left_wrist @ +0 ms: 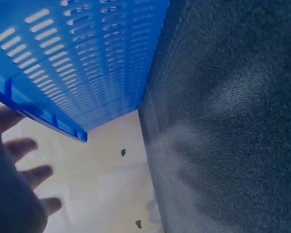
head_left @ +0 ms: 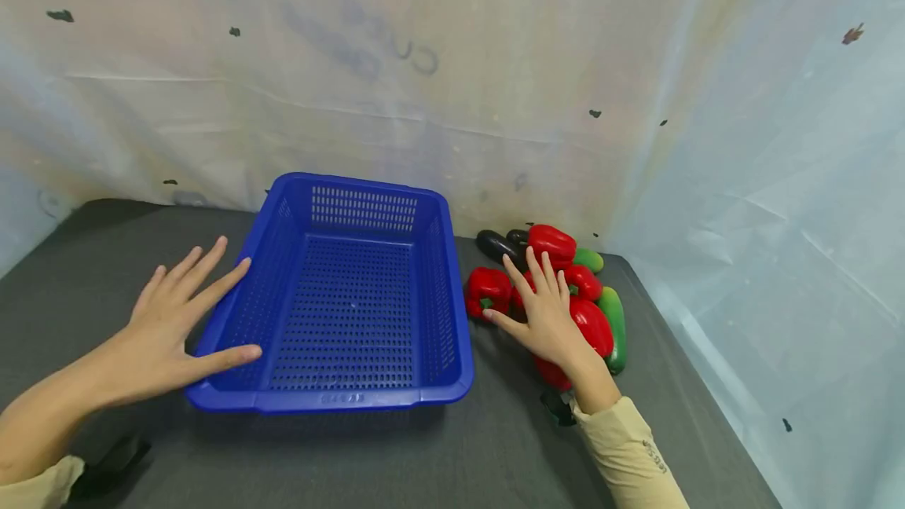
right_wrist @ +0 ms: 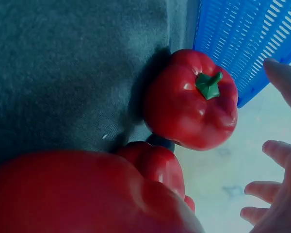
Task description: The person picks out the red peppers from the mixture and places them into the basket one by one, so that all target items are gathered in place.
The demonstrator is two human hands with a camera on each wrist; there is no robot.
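Along the back and the right, a pale plastic sheet (head_left: 495,108) hangs and closes off travel that way. The grey surface (head_left: 495,454) offers its freest room at the near side. The blue basket (head_left: 364,397) stands upright left of centre, its perforated floor bare; between its right wall and the nearest of the red peppers (head_left: 488,287) only a narrow gap shows.

The left hand (head_left: 170,320) is spread at the basket's left rim, thumb over the inside; whether it touches the rim I cannot tell. The right hand (head_left: 550,319) is spread too, above the heaped red peppers to the right of the basket, gripping nothing. The step in hand looks like a reach with no grasp yet made; taking a pepper from here would call for lowering the right hand and curling its fingers around one without nudging its neighbours.

Green cucumbers (head_left: 613,328) lie on the heap's outer side, near the surface's right edge, so sideways room is tight there. Dark eggplants (head_left: 496,247) rest at the back, close to the sheet.
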